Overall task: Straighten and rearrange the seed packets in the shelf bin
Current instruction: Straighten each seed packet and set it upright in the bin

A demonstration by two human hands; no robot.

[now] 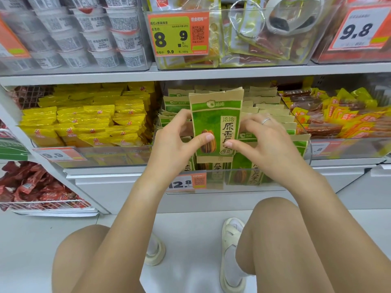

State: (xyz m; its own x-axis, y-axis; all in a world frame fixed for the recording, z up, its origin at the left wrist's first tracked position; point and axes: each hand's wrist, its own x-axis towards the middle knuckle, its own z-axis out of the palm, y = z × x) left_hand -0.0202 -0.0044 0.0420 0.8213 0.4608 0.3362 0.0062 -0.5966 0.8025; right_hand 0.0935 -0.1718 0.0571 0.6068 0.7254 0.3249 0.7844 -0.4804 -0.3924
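Observation:
A clear shelf bin (305,149) in the middle of the lower shelf holds several green and tan sunflower seed packets (266,111) standing in rows. One seed packet (215,119) is raised upright above the front rows, its printed face toward me. My left hand (179,140) grips its left edge, thumb on the front. My right hand (260,140), with a ring on one finger, grips its right edge, thumb on the lower front. More packets (243,174) stand against the bin's front wall below.
A bin of yellow snack packets (88,119) sits to the left, a bin of yellow and red packets (338,117) to the right. An orange price tag (187,181) hangs on the bin's front. Upper-shelf bins (232,39) overhang. My knees and sandals are below.

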